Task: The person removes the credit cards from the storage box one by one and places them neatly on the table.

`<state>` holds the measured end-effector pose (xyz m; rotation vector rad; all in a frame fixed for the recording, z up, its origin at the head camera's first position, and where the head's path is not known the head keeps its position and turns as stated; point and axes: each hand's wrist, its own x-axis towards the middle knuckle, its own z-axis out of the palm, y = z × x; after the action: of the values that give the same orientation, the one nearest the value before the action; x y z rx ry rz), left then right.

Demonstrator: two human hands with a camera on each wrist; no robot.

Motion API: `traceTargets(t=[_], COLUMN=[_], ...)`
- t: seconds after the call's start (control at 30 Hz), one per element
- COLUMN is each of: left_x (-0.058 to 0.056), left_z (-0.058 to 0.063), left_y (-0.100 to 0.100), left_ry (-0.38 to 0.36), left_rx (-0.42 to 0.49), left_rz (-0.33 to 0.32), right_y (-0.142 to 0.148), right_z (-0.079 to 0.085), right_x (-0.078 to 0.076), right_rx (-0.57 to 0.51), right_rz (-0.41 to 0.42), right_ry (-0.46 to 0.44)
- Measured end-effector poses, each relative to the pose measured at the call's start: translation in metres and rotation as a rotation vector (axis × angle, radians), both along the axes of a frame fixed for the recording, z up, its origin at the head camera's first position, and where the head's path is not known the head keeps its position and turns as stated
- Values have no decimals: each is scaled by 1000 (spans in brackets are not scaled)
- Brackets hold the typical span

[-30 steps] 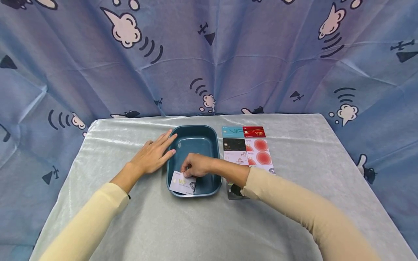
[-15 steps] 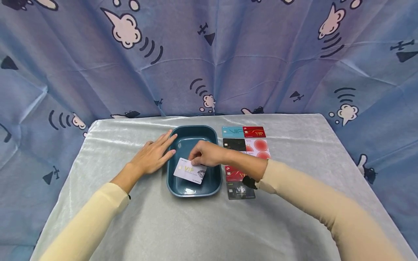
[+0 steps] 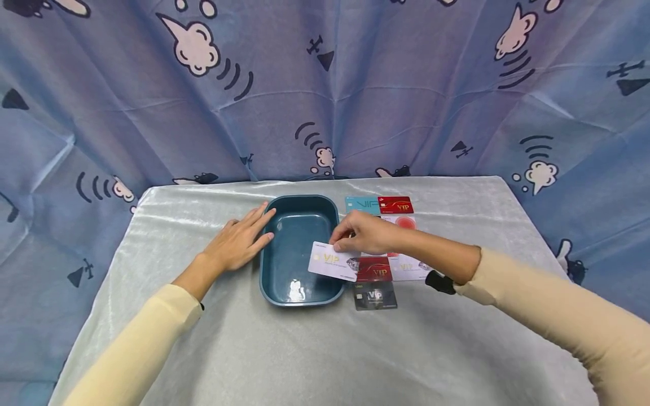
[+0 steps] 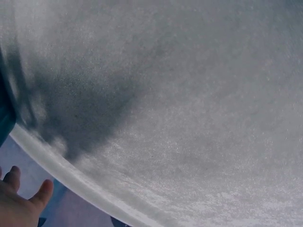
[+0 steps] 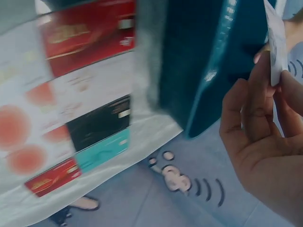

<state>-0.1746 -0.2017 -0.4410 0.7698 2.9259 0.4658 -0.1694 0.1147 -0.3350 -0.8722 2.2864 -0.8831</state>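
Observation:
A white card with gold VIP lettering [image 3: 332, 262] is pinched between the thumb and fingers of my right hand [image 3: 368, 232]. It hangs tilted over the right rim of a blue rectangular tray [image 3: 269, 300]. In the right wrist view the card [image 5: 278, 52] is nearly edge-on. With fingers spread and straight, my left hand [image 3: 237, 242] rests against the tray's left rim. The left wrist view catches only a bit of this hand [image 4: 21, 198] at a lower corner. Rows of cards lie right of the tray, partly hidden by my right hand and forearm.
On the pale tablecloth [image 3: 304, 355] lie a teal card [image 3: 360, 205], a red card [image 3: 396, 204], another red card [image 3: 374, 269], a white card [image 3: 410, 269] and a dark grey card [image 3: 374, 296]. A patterned blue curtain [image 3: 386, 113] hangs behind the table.
My right hand has lifted the white card from the tray's near left corner and carried it right, past the tray's right rim. My left hand has stayed in place.

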Motion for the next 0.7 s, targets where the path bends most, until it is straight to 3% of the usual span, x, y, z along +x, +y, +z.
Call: traceTargets(t=[0.27,0.7], left_x=[0,-1], left_z=[0,-1], left_y=[-1,0], left_ry=[-2,-10], left_rx=[7,5], left_rz=[-2,2], right_y=[54,101], right_z=[-5,-21], right_x=[10,23], right_rx=[26,45], right_rz=[-101,-136], right_ry=[-26,-126])
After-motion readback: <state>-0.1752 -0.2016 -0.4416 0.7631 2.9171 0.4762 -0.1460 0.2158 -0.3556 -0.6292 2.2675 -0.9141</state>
